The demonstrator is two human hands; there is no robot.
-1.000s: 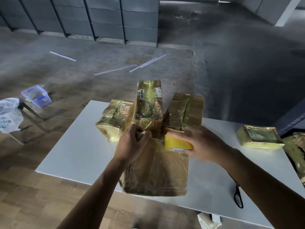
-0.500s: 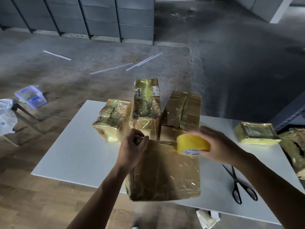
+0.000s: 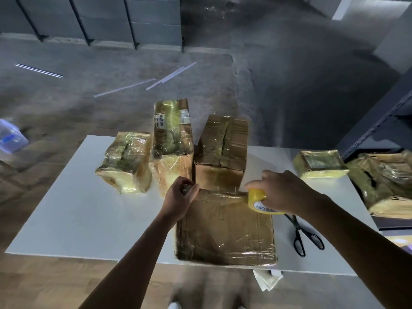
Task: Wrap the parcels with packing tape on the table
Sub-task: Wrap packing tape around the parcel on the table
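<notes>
The big parcel (image 3: 225,228) sits at the tabletop's (image 3: 78,208) 6 o'clock edge. The left hand (image 3: 181,195) pinches the tape end (image 3: 186,188) at its 11 o'clock corner; the right hand (image 3: 285,190) grips the roll (image 3: 258,200) at 1 o'clock. Pull taut, then press flat.

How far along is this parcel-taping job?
The parcels at the back and the small parcel at right already shine with tape. In hand: the left hand pinches a tape strip on the big front parcel, while the right hand holds the yellow roll. Left: cutting with the scissors, probably more passes.
</notes>
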